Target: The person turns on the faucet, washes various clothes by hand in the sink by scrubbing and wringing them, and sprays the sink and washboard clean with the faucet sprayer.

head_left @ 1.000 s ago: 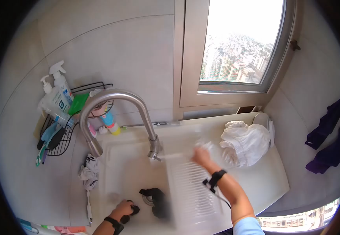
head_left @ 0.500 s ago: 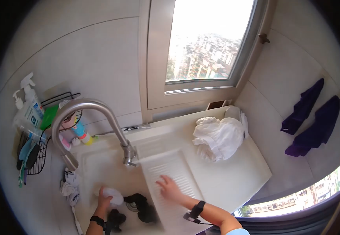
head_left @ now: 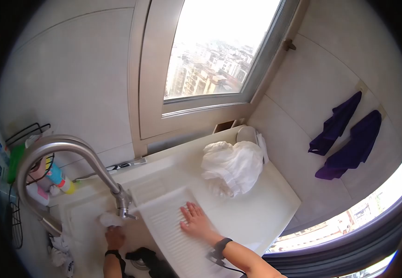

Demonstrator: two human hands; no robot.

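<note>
My left hand (head_left: 114,238) is down in the sink (head_left: 78,243), its fingers closed on a small, pale, rounded bowl-like thing (head_left: 111,219). That thing is blurred, and its exact kind does not show. Dark wet cloth (head_left: 146,259) lies by the drain on the sink floor, just right of my left wrist. On the ribbed washboard (head_left: 161,227) my right hand (head_left: 195,223) rests palm down with fingers spread, holding nothing. The curved metal faucet (head_left: 73,141) arches over the left side of the sink.
A bundle of white cloth (head_left: 233,167) sits on the right part of the counter. Toothbrushes (head_left: 126,164) lie along the back ledge. A wire rack (head_left: 15,222) with bottles and tubes hangs at left. Two purple cloths (head_left: 351,143) hang on the right wall.
My left hand has moved deeper into the sink with the bowl-like thing. My right hand still lies on the washboard. The whole view has shifted, with fixed things now further left.
</note>
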